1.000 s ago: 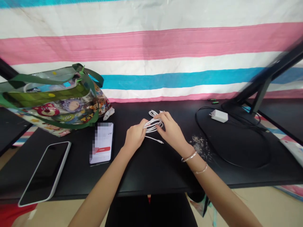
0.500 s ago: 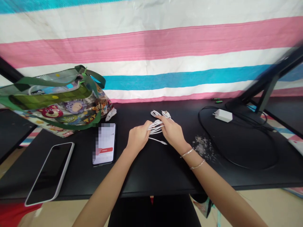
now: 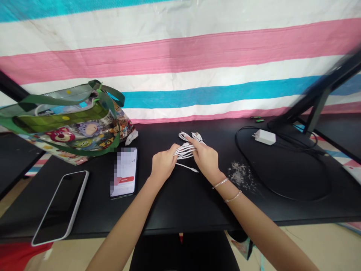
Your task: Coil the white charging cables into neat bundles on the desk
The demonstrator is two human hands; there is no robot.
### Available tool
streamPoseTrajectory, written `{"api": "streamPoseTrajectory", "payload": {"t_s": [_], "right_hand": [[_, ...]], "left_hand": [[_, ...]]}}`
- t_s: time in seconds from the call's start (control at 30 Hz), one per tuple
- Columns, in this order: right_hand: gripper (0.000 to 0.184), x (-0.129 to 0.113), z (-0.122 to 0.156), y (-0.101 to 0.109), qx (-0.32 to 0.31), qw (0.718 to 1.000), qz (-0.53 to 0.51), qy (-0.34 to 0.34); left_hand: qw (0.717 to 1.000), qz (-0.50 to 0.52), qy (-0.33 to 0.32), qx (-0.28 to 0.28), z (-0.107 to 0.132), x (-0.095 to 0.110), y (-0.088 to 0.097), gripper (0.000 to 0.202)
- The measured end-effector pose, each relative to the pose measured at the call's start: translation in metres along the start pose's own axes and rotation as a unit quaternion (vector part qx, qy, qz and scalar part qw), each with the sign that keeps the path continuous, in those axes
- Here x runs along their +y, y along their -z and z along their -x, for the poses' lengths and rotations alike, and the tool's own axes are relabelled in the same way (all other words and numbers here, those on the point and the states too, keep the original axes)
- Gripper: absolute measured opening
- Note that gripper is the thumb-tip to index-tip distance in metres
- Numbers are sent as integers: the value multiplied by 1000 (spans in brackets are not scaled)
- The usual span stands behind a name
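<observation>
A coiled white charging cable [image 3: 185, 151] is stretched between my two hands, low over the middle of the black table. My left hand [image 3: 164, 162] grips the left end of the coil, thumb on top. On the other side my right hand [image 3: 205, 156] closes round the loops, its index finger laid along them. One loose cable end with a small white plug [image 3: 194, 170] trails below the coil. Beyond my fingers, some loops and a USB connector stick out at the far side. Where my fingers curl under, the cable is hidden.
Left on the table [image 3: 169, 210] are a cartoon-print bag [image 3: 84, 130], a lit phone [image 3: 128, 169] and a white-edged phone [image 3: 60, 207]. To the right lie a white charger plug [image 3: 264, 137], a black cable [image 3: 255, 175] and pale crumbs [image 3: 239, 174]. A striped sheet [image 3: 197, 56] hangs behind.
Both hands keep hold of the coiled cable in nearly the same place. The view has shifted very slightly; nothing else has visibly moved.
</observation>
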State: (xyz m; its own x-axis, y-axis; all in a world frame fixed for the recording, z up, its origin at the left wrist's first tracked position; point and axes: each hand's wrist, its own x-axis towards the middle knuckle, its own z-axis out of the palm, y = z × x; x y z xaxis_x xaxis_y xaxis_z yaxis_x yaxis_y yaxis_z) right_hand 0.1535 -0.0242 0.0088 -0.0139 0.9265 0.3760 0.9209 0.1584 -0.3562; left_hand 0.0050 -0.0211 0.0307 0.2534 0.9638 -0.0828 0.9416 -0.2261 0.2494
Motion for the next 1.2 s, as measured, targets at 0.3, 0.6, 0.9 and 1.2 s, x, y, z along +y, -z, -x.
{"api": "streamPoseTrajectory", "payload": {"t_s": [0.3,0.6,0.9,1.2], "right_hand": [[17,4,2,-4,96,992,-85,13],[10,5,1,-1,82,994,-64,-26],[16,0,-2,7,-14,997,10,-69],[29,-5,-2,7,-76,995,44,-51]], "left_hand": [[1000,-8,29,-2,0,2,4,35],[1000,-1,13,-5,-1,1,1,35],[1000,-11,-7,-17,-1,1,0,35],[1000,-13,-8,-19,0,3,0,36]]}}
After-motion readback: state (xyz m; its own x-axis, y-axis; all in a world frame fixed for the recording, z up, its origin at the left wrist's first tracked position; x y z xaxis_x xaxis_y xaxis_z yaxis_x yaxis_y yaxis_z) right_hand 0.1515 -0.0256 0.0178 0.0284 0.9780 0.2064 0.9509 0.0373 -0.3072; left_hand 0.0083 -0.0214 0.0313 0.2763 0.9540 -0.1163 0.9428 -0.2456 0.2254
